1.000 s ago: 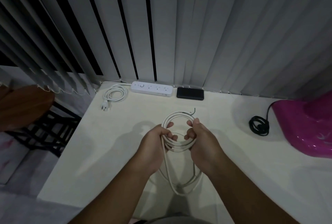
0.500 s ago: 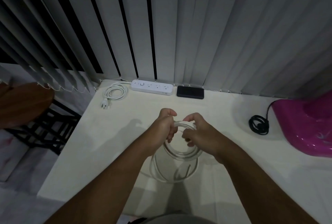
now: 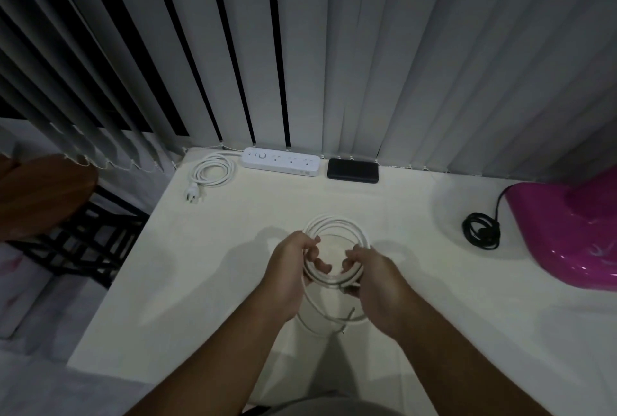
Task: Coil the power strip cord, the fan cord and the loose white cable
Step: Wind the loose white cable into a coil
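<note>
Hands meet at the lower centre of the frame over a cream table (image 3: 207, 282): the left hand (image 3: 290, 277) has its fingers curled round the left side of the loose white cable (image 3: 337, 225), and the right hand (image 3: 375, 277) grips the right side of the same coil. Several white loops are stacked in a ring between the two hands, its far arc free above the knuckles, while a looser loop hangs lower toward the wrists with a bare cable end poking out near the bottom. Toward the upper left of the table lies the power strip cord (image 3: 213, 173), wound in a flat coil with its plug just below it, beside the white power strip (image 3: 280, 166) set along the back edge. A black box (image 3: 353, 171) sits just right of the strip. At the right of the frame the fan cord (image 3: 480, 232) lies bunched in a small black coil, running up to the pink fan base (image 3: 567, 238). Grey vertical blinds (image 3: 367, 48) fill the upper frame.
</note>
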The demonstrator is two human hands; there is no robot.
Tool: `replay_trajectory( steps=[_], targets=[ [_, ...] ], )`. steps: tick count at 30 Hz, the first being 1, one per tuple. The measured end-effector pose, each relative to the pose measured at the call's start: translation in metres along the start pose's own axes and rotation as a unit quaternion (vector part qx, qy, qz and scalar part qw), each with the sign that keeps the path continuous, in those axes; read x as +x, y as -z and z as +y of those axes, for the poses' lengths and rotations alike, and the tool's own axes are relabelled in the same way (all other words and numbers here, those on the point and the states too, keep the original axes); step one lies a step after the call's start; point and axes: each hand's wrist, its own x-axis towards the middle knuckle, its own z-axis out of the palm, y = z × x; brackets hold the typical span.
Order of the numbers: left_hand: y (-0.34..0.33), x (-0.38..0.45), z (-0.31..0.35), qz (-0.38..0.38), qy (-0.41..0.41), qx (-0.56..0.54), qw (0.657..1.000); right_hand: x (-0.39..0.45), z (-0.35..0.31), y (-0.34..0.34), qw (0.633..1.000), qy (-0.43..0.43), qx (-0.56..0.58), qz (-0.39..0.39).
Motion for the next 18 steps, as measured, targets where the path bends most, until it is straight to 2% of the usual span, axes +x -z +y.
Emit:
replay_trajectory(
  steps=[4,6,9,11,14,18],
  targets=[
    [-0.003,0.000,0.014,0.036,-0.035,0.069,0.996,-0.002,0.007,0.002,0.991,-0.017,-0.130,-0.039],
    [-0.002,0.003,0.017,0.044,-0.054,0.131,0.989,-0.002,-0.005,0.006,0.984,0.016,-0.175,-0.034],
    [0.000,0.006,0.019,0.014,-0.082,0.228,0.970,-0.002,-0.026,0.008,0.973,0.090,-0.209,-0.047],
    [-0.003,0.005,0.022,-0.004,-0.087,0.271,0.959,-0.002,-0.033,0.005,0.970,0.102,-0.210,-0.067],
    [-0.005,0.005,0.029,-0.022,-0.093,0.260,0.961,-0.002,-0.032,0.003,0.978,0.094,-0.175,-0.057],
    [0.001,0.000,0.026,-0.087,-0.093,0.172,0.977,0.001,-0.028,0.004,0.985,0.081,-0.151,-0.018]
  ],
)
